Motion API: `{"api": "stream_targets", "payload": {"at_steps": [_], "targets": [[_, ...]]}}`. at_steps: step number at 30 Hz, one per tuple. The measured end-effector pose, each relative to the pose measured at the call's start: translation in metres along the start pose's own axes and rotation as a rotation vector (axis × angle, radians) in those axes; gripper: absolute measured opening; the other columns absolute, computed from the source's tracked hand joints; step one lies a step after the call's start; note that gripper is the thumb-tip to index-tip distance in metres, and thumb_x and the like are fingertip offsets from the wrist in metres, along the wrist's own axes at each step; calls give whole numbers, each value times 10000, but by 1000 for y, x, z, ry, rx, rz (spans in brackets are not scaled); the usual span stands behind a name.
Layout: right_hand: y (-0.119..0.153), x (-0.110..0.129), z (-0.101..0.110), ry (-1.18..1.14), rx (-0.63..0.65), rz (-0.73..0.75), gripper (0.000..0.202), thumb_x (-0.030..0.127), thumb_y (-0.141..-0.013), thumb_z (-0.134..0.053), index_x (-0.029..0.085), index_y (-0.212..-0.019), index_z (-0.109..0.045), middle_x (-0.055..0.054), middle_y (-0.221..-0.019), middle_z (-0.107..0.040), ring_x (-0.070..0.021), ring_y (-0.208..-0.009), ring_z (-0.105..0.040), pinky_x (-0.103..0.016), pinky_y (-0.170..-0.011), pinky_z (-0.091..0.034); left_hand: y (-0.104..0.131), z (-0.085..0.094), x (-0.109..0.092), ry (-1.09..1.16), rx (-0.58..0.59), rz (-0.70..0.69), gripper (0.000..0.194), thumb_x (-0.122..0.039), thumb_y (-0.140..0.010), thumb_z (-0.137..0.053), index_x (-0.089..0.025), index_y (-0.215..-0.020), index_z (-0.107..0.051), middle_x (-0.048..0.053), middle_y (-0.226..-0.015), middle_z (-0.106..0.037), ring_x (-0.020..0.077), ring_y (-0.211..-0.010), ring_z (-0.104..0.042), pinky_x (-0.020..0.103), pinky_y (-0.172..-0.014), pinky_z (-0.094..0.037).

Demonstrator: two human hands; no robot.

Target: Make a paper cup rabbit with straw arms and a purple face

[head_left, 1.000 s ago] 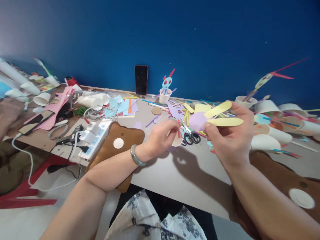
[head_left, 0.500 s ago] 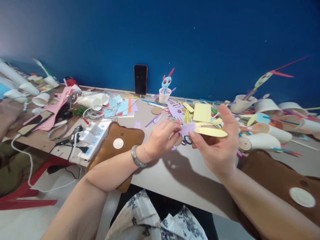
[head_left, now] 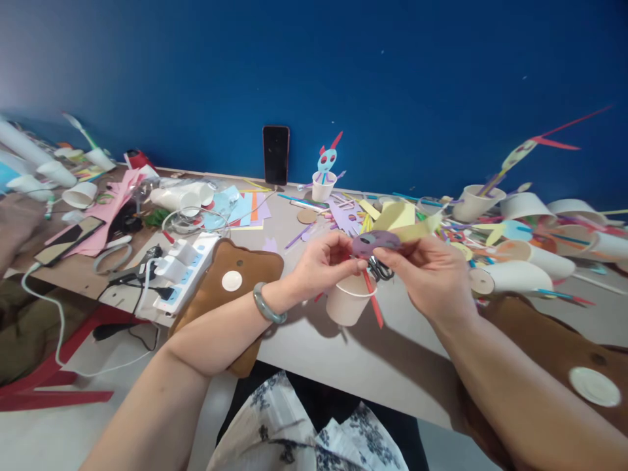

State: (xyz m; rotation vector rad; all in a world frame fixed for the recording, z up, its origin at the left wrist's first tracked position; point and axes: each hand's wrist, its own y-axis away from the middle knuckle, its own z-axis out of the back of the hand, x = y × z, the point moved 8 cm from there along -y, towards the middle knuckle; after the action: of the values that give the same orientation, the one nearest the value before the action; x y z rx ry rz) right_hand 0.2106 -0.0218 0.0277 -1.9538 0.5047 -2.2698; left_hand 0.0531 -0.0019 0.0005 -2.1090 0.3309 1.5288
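Between both hands is a purple paper face [head_left: 375,243] with yellow paper ears [head_left: 417,229] pointing right. My right hand [head_left: 432,271] pinches the face's right side with thumb and fingers. Closed at the face's left edge, my left hand [head_left: 328,265] is above a white paper cup [head_left: 347,302]; exactly what its fingertips grip is partly hidden. A red strip [head_left: 373,301] hangs down over the cup's right side. Scissors [head_left: 381,268] show their dark handles just below the face.
Beyond the hands lie a yellow pad [head_left: 402,214] and colored strips. A small cup with a blue paper figure [head_left: 324,186] stands near a phone [head_left: 276,156]. White cups [head_left: 520,265] lie right, a power strip [head_left: 189,273] left. Brown cushions flank the table edge.
The paper piece has turned, now showing its purple face side, and the ears point up and right. The white cup and red strip have come into view below my hands. My right fingers have closed in.
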Motion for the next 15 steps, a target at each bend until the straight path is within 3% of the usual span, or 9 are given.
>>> {"api": "stream_targets", "payload": {"at_steps": [5, 9, 15], "targets": [[-9, 16, 18, -163, -64, -14, 324, 386, -645, -945, 206, -693, -680, 52, -531, -574, -73, -462, -430, -245, -465, -337, 3, -6, 5, 63, 36, 61, 323, -269, -852, -776, -203, -990, -491, 36, -935, -717, 132, -809, -705, 296, -783, -563], [-11, 14, 10, -182, 34, -139, 420, 425, -589, -972, 197, -610, -620, 76, -458, -482, -58, -434, -375, -237, -443, -274, 5, -6, 12, 98, 38, 141, 383, -243, -868, -751, -223, -1064, -424, 23, -896, -732, 136, -770, -715, 289, -743, -550], [-11, 8, -2, -152, 74, -176, 450, 494, -550, -974, 196, -613, -643, 73, -480, -478, -56, -461, -350, -243, -443, -270, 5, -9, 17, 127, 89, 178, 452, -334, -863, -782, -218, -1151, -454, 14, -854, -721, 167, -779, -734, 320, -770, -561]]}}
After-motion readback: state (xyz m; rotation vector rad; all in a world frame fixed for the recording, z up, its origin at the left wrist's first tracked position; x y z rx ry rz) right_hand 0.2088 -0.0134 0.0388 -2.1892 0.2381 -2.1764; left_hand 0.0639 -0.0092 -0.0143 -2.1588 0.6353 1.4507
